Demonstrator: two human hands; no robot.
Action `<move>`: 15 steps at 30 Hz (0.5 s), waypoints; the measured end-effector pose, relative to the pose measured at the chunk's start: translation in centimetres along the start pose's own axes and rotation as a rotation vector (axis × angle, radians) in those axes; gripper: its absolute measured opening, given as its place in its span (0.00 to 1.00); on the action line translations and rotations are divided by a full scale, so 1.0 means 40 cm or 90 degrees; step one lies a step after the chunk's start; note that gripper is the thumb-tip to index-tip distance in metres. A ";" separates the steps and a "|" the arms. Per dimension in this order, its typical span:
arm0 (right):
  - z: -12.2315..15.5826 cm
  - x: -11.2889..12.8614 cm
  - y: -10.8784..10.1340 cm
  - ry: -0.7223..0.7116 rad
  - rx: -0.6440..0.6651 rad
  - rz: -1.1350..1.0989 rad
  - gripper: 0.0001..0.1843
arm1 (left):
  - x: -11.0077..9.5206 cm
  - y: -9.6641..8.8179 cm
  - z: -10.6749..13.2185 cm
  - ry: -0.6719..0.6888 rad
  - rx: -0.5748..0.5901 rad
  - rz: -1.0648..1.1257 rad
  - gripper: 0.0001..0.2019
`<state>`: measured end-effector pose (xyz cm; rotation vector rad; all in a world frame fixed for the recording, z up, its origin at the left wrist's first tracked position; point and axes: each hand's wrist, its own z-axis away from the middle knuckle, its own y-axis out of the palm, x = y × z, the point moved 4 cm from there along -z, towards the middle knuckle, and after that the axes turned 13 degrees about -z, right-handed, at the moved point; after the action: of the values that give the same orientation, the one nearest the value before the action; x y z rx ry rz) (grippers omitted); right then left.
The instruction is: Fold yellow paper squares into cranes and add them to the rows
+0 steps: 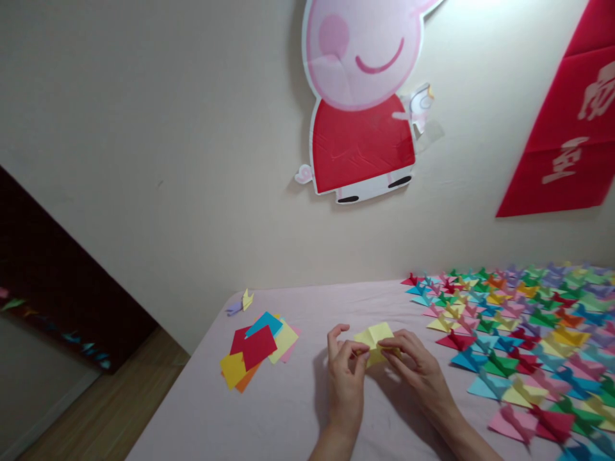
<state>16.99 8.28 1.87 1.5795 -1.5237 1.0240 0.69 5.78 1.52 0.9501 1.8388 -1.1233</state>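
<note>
A small sheet of yellow origami paper (375,333) with creases across it is held up above the pink-covered table (269,416). My left hand (346,374) pinches its left edge between thumb and fingers. On the opposite side, my right hand (417,366) grips the right edge, thumb below and fingers on top. Part of the paper is hidden behind the fingertips. To the left lies a loose pile of coloured paper squares, with a red square (260,347) on top, a blue square (266,324) behind it and a yellow-orange square (233,369) in front.
Many folded paper cranes (502,363) in mixed colours stand in rows along the table's right side. Two more, one pale yellow (246,299) and one purple (235,308), sit at the far left corner. A cartoon pig cutout (362,144) and a red banner (557,141) hang on the wall.
</note>
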 end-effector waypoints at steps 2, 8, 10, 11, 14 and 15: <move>-0.001 0.002 0.002 0.003 -0.005 0.001 0.12 | -0.007 -0.001 0.002 0.010 -0.005 -0.008 0.06; -0.001 0.009 0.003 0.016 -0.014 0.005 0.16 | -0.022 -0.002 0.002 0.011 -0.003 -0.006 0.06; -0.002 0.010 0.001 0.019 -0.016 0.009 0.16 | -0.022 -0.002 0.001 0.009 -0.002 -0.003 0.05; -0.002 0.011 0.001 0.019 -0.013 0.012 0.16 | -0.021 -0.002 0.000 0.009 -0.001 -0.003 0.05; -0.003 0.008 0.004 0.023 -0.003 0.014 0.17 | -0.015 -0.002 -0.004 0.010 0.003 -0.005 0.07; -0.002 0.004 0.005 0.032 -0.002 0.007 0.17 | -0.011 -0.003 -0.005 0.006 -0.001 -0.003 0.07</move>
<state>16.81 8.27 2.04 1.5339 -1.5006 1.0591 0.72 5.84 2.00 0.9516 1.8501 -1.1226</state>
